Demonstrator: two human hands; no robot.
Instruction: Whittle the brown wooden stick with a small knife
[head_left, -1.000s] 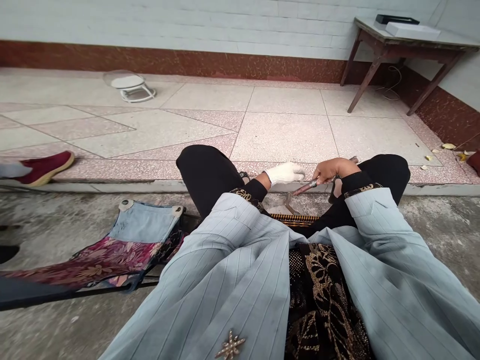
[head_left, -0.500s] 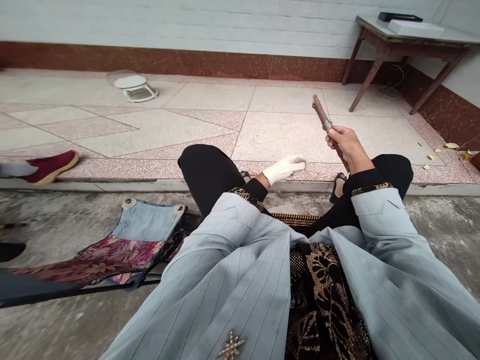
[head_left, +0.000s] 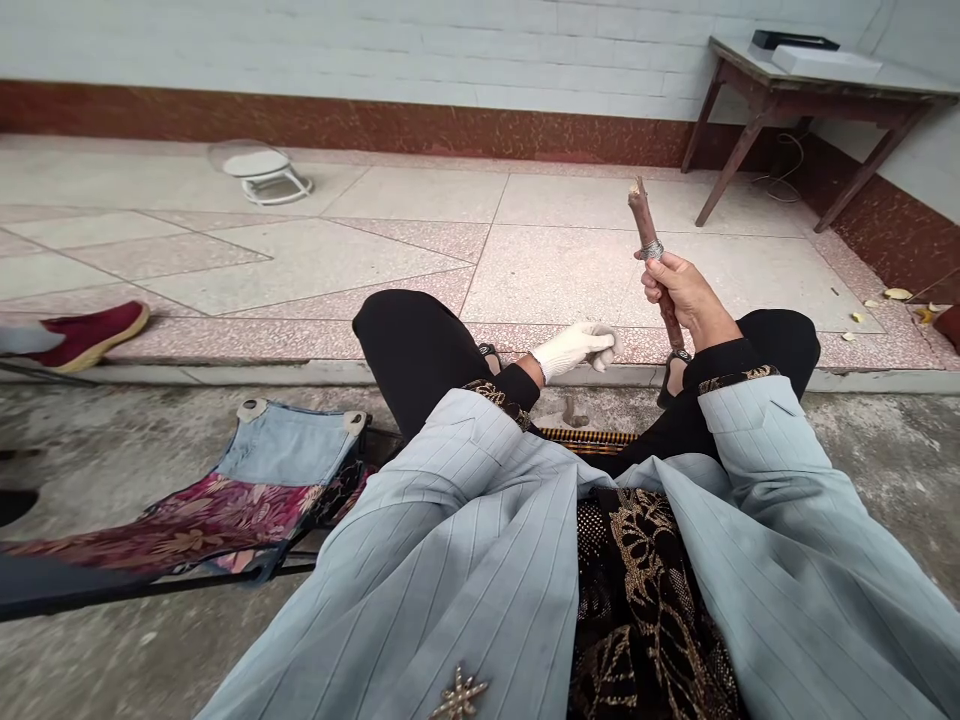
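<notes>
My right hand [head_left: 681, 292], bare, is closed around a brown wooden stick [head_left: 641, 215] with grey wire wound around its middle. The stick stands nearly upright, its broken top above my fingers and its lower end below my palm. My left hand [head_left: 574, 350] wears a white knitted glove and hovers between my knees, apart from the stick. Its fingers are curled together; whether anything is inside them is hidden. Below the glove shows a small brown piece [head_left: 575, 412], too unclear to name, by the edge of a black and yellow woven thing [head_left: 589, 438].
To my left stands a folding chair [head_left: 292, 445] with denim and floral cloth. Another person's red shoe [head_left: 97, 332] rests on the raised tiled step [head_left: 390, 340]. A white stool [head_left: 266, 172] and a wooden table [head_left: 757, 72] are by the wall. Yellow leaves lie at right.
The stick has turned more upright, and its lower end now shows below my right hand. My left hand has dipped slightly with its fingers curled. The brown piece below it shows more fully.
</notes>
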